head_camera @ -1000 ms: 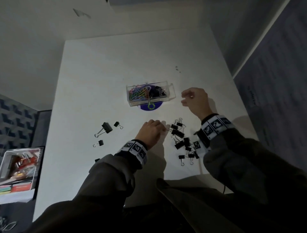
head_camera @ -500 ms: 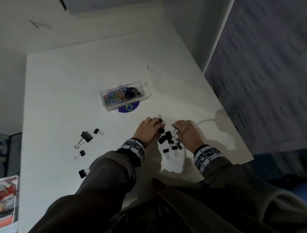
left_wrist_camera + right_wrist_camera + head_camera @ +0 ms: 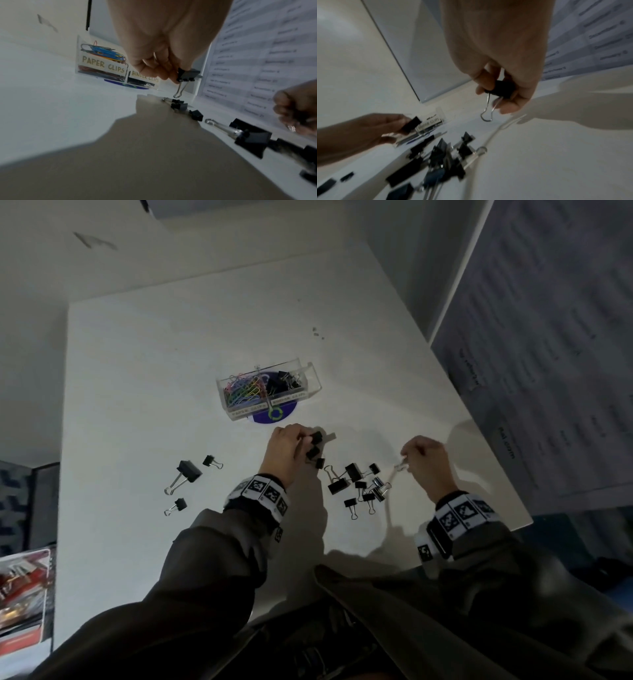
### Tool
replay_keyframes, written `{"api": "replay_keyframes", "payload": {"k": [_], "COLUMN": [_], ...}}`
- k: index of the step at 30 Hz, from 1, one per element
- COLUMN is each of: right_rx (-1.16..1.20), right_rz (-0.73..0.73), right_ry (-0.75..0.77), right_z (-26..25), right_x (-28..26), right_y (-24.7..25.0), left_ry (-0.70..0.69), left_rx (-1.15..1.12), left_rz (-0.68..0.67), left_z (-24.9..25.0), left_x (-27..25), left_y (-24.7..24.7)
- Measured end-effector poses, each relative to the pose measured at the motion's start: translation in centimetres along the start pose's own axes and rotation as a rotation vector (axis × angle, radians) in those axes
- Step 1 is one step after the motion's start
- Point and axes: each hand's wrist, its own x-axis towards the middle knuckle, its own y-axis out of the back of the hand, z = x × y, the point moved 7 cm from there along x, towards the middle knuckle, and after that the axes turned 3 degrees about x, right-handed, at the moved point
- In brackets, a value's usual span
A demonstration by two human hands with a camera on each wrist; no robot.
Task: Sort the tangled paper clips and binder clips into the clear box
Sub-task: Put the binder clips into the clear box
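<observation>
The left hand [image 3: 286, 451] is raised just above the white bench [image 3: 137, 371], its fingertips pinching a small black binder clip [image 3: 187, 75] whose wire handles hang down; in the head view more black clips [image 3: 313, 453] show at that hand's fingers, though whether they are held or lie on the bench beneath cannot be told. The right hand [image 3: 426, 462] is lifted near the bench's right side, thumb and fingers curled round another black binder clip [image 3: 502, 88] with its silver wire loops dangling below. Between the two wrists lies a loose cluster of black binder clips [image 3: 359, 486] on the bench, some touching or overlapping one another. To the left of the left forearm three more binder clips [image 3: 188, 474] lie apart from the cluster, one larger than the others. Beyond both hands stands the clear box [image 3: 269, 392], sitting partly on a blue disc [image 3: 274, 415]; its left compartment, labelled PAPER CLIPS, holds coloured paper clips [image 3: 243, 392], and its right compartment, labelled BINDER CLIPS, holds black binder clips. A printed sheet [image 3: 548, 337] stands along the right edge of the bench.
</observation>
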Motion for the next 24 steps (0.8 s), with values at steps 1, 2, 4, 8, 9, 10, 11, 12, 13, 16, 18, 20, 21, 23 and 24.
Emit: {"api": "replay_keyframes", "payload": {"k": [1,2,4,8,9,10,11,12,13,16,18,20,21,23,24], "right_rx": [-0.025,-0.06,-0.218,-0.479,-0.47,-0.467,-0.468,-0.469,-0.475,-0.476,-0.405,-0.322,-0.295,-0.263,-0.25], "right_rz": [-0.042,-0.08,-0.15,-0.285,-0.293,-0.295,-0.307,-0.317,-0.324,-0.28,-0.255,-0.245,-0.248,-0.281,-0.302], "right_ry": [-0.014,-0.01,0.037,0.146,0.173,0.2,0.226,0.252,0.277,0.361,0.387,0.389,0.393,0.389,0.384], "right_z": [0.2,0.1,-0.1,0.0,-0.1,-0.5,-1.0,-1.7,-2.6,-6.5,-9.5,-12.4,-13.9,-16.4,-17.5], "right_x": [-0.4,-0.9,-1.6,-2.6,-2.5,-2.5,-2.3,-2.1,-1.6,0.5,2.0,3.6,4.3,5.5,5.9], "right_y": [-0.3,-0.8,-1.9,-4.6,-5.2,-5.6,-6.1,-6.4,-6.8,-7.4,-8.0,-9.2,-10.0,-12.1,-13.2], "left_ry": [0.01,0.017,0.025,0.143,0.196,0.258,0.317,0.373,0.414,0.431,0.39,0.275,0.196,0.033,-0.031], "left_rx": [-0.068,-0.126,-0.193,-0.319,-0.386,-0.45,-0.502,-0.535,-0.538,-0.397,-0.313,-0.182,-0.099,0.089,0.191], "left_rz": [0.011,0.017,0.013,-0.033,-0.05,-0.07,-0.095,-0.13,-0.16,-0.22,-0.272,-0.358,-0.388,-0.414,-0.438], "left_z": [-0.1,0.0,0.5,-1.3,-2.0,-2.4,-2.7,-2.7,-2.6,-2.5,-2.3,-1.4,-0.5,1.2,1.8], "left_x": [0.1,0.1,0.1,0.2,0.2,0.1,-0.2,-0.5,-0.9,-1.4,-1.5,-1.9,-2.2,-2.6,-2.8], "left_y": [0.0,0.0,0.2,-1.0,-1.3,-1.5,-1.7,-1.9,-2.1,-2.8,-3.4,-4.1,-4.2,-4.4,-4.6]}}
